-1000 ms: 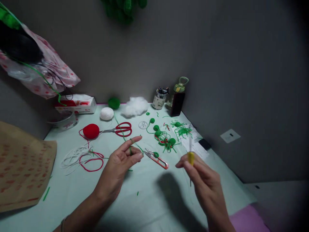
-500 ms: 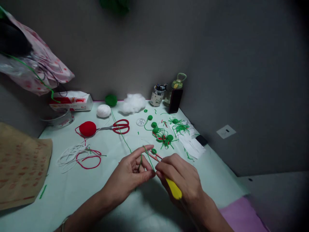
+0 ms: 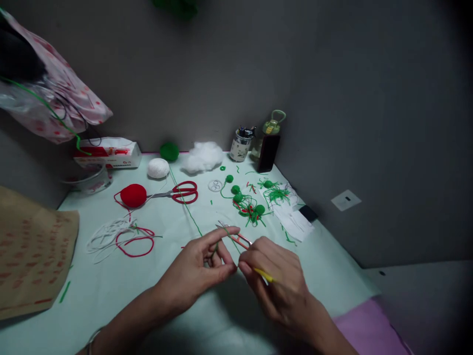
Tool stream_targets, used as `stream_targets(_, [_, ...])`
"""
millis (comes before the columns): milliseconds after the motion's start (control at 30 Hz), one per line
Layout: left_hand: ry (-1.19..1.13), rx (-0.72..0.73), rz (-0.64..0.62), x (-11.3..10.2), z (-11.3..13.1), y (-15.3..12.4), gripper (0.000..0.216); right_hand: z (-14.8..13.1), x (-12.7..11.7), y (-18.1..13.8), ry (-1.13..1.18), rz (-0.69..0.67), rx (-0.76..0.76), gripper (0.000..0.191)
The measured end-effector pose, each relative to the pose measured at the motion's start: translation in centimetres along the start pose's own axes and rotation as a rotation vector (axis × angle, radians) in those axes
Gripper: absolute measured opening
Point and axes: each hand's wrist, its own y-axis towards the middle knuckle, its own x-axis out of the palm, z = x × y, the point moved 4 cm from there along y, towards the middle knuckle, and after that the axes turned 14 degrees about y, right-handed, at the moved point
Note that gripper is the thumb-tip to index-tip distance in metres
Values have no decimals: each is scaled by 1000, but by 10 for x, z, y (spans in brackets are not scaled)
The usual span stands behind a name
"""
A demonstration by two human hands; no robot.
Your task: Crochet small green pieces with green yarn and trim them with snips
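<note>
My left hand point(image 3: 201, 268) is closed in a pinch on a green yarn strand point(image 3: 186, 204) that runs from my fingers back to a green yarn ball point(image 3: 169, 151) by the wall. My right hand point(image 3: 275, 281) grips a yellow-handled crochet hook point(image 3: 264, 274), its tip meeting the yarn at my left fingertips. Both hands hover just above the pale green table point(image 3: 111, 296). Small thread snips point(image 3: 236, 237) with an orange handle lie just behind my fingers.
Red-handled scissors point(image 3: 181, 192), a red yarn ball point(image 3: 133, 195), a white yarn ball point(image 3: 158, 167), white stuffing point(image 3: 202, 156) and loose red and white yarn point(image 3: 121, 239) lie on the left. Small green crocheted pieces point(image 3: 251, 204), a jar point(image 3: 240, 145) and a bottle point(image 3: 269, 148) sit at the right. A brown paper bag point(image 3: 29, 256) is at the far left.
My right hand swung in from the right with the crochet hook and met my left hand. The hook turned from upright to pointing at the yarn on my left fingers.
</note>
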Motion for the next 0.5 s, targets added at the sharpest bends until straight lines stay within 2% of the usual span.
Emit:
stream_targets(67, [-37,31,-31,0,1,-1,60,8,2,-2,269,23,158,25])
stream_targets(133, [-137,81,-99,2,2,-3,59,16,7,-7,653,67,296,30])
stream_targets(200, [-253,122,-142,3,3,-6,57,18,14,-11,993,127,324,31])
stream_targets(233, [-311,130,-131,4,3,-7,55,17,17,-13,1086,174,296,28])
stream_targets(300, [-420,138,-58,4,3,-9,53,13,21,-17,1019,264,199,21])
stream_targets(433, [-503,158,34,9,3,-11,56,-1,21,-26,388,435,63,27])
stream_targets(500, [-483,164,37,12,3,-11,56,-5,19,-29,236,498,30,32])
